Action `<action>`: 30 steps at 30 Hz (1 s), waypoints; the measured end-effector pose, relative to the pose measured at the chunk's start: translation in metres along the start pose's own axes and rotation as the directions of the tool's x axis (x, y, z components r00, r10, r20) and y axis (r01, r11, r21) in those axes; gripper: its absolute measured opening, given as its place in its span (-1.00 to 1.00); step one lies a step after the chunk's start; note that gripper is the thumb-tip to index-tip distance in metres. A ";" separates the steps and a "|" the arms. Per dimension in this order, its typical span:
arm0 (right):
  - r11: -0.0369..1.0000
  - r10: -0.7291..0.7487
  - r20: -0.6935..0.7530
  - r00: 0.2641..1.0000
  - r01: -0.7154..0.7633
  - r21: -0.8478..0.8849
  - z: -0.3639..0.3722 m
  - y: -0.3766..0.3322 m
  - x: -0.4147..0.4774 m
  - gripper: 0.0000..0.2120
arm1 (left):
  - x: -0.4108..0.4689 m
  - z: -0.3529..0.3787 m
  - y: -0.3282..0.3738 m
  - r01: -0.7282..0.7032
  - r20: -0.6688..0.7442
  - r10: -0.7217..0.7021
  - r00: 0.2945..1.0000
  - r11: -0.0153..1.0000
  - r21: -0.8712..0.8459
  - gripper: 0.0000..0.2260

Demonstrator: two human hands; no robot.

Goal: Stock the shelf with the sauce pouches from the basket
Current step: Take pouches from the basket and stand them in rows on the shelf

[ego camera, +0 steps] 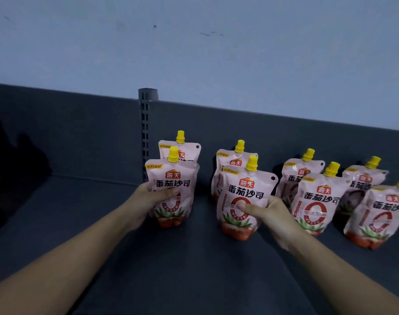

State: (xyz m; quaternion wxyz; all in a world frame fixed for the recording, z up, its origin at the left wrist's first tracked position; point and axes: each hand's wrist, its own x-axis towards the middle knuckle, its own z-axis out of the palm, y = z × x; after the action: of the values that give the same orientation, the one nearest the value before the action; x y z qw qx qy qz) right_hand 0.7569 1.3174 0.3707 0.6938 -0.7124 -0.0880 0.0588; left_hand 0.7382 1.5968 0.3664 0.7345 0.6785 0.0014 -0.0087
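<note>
- Both hands grasp one pouch each: the left hand [148, 197] wraps the edge of the left pouch [171, 176], thumb across its front, and the right hand [270, 215] holds the right pouch [247, 189] likewise
- Each held pouch stands upright, yellow cap up, its base at the shelf [194, 273]; whether it touches I cannot tell
- Just behind each grip stands a back pouch [183, 150], so the release likely depends on squaring front to back
- Beyond the right hand stand more pouches [314, 201]
- Labels read 海天 and 番茄沙司, with a large red 0
- No basket shows
</note>
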 end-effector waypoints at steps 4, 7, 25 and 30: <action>1.000 -0.010 0.054 0.998 0.011 -0.013 -0.006 0.006 0.002 -0.74 | -0.002 -0.004 -0.003 0.008 0.046 -0.017 0.999 0.981 0.196 -0.28; 0.997 -0.011 0.110 0.994 0.020 -0.079 -0.010 0.015 0.002 -0.63 | -0.007 -0.013 -0.006 0.041 0.091 -0.064 0.994 0.970 0.238 -0.40; 0.964 -0.106 0.118 0.987 0.132 -0.233 -0.021 0.020 0.015 -0.49 | -0.005 -0.013 -0.016 -0.030 0.074 0.018 0.997 0.984 0.173 -0.58; 0.974 -0.089 0.094 0.992 0.107 -0.201 -0.016 0.022 0.016 -0.54 | -0.003 -0.014 -0.013 -0.026 0.096 0.009 0.995 0.982 0.186 -0.41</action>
State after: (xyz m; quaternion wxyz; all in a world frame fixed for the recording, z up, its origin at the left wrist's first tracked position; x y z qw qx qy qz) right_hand 0.7769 1.3050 0.3502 0.6140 -0.7720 -0.1579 0.0451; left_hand 0.7351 1.6099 0.3520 0.6668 0.7434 -0.0403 -0.0346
